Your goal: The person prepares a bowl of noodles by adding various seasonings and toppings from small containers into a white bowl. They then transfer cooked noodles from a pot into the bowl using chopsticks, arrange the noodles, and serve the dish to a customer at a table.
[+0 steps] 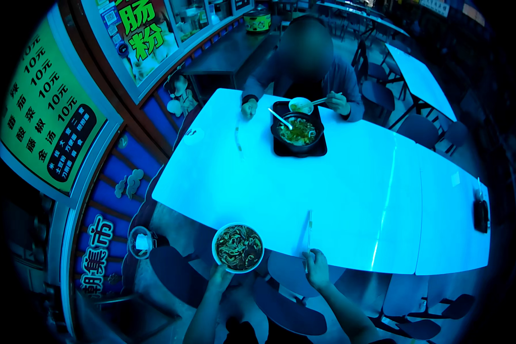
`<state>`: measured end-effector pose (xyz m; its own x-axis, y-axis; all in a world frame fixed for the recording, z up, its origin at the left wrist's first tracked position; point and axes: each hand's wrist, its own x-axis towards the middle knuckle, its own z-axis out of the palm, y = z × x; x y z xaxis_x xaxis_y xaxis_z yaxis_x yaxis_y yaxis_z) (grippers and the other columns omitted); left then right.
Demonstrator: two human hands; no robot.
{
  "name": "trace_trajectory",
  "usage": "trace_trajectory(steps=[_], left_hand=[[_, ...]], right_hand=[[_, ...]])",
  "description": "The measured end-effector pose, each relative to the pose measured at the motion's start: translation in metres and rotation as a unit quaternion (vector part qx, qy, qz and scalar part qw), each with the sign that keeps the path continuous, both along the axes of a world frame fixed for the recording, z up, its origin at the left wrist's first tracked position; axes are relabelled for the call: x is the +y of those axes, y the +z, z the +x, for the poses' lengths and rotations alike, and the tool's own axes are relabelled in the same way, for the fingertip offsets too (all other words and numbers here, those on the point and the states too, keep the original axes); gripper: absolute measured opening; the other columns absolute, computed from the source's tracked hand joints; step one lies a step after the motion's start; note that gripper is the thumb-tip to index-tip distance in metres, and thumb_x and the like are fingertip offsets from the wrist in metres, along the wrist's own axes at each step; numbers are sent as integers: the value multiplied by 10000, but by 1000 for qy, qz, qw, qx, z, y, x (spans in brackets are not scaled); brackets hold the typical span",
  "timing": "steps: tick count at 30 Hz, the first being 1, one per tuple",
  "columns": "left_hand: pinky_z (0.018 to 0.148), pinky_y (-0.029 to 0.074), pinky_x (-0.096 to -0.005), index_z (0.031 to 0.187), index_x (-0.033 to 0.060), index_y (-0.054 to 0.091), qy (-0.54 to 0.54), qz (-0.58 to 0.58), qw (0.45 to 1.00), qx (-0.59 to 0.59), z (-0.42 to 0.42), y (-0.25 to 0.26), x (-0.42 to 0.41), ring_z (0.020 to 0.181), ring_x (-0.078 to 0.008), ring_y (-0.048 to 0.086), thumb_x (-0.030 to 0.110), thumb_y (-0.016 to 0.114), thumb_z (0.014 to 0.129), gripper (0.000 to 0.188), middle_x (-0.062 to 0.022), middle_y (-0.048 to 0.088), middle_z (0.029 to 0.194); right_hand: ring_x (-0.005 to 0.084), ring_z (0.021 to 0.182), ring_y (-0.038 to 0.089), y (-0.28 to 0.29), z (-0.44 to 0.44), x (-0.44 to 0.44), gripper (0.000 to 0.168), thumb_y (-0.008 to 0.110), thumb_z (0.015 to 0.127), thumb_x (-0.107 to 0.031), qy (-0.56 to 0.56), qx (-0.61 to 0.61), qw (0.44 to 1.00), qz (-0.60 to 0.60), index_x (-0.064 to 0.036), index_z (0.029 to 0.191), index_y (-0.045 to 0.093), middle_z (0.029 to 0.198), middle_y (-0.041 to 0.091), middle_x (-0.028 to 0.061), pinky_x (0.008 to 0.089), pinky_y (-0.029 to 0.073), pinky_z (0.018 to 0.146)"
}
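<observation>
My left hand (220, 278) grips the rim and side of a round bowl of noodles in dark broth (239, 248), held by the near edge of a long white table (352, 193). To its right, my right hand (316, 267) holds a thin pair of chopsticks (310, 225), apparently in a wrapper, pointing away over the table's edge. Across the table sits a person (305, 56) with chopsticks in one hand and the other hand resting on the tabletop. Before that person, a black tray (301, 150) carries a dark pot of soup (299, 131) with a white spoon, and a small white bowl (301, 105).
Dark chairs (290, 307) stand along the near edge. A round bin (141, 243) stands by the decorated wall at left, below a menu board (51, 107). Another dark tray (480, 215) lies at the table's far right end. More tables and chairs fill the back right.
</observation>
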<state>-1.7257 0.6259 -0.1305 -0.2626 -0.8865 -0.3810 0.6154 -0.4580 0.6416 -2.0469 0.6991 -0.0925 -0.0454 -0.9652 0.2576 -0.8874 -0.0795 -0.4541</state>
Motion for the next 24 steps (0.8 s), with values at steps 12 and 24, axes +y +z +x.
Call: trace_trajectory(steps=[12,24], left_hand=[[957,346,-449,1210,31,388,53,20,998,41,-12,-12,-48,1135,-256,420,74,542,772,466,-118,430,1236],[919,367,-429,1168,72,364,66,67,995,-43,-30,0,-74,1119,-258,420,362,468,867,431,-125,443,1190]], right_hand=[[410,956,463,-7,-23,-30,396,573,687,-8,3,-48,998,40,-15,1069,470,1057,452,266,453,407,786],[410,946,468,-11,-28,-47,429,610,691,-60,17,-33,998,50,-21,1090,459,1046,455,261,458,411,768]])
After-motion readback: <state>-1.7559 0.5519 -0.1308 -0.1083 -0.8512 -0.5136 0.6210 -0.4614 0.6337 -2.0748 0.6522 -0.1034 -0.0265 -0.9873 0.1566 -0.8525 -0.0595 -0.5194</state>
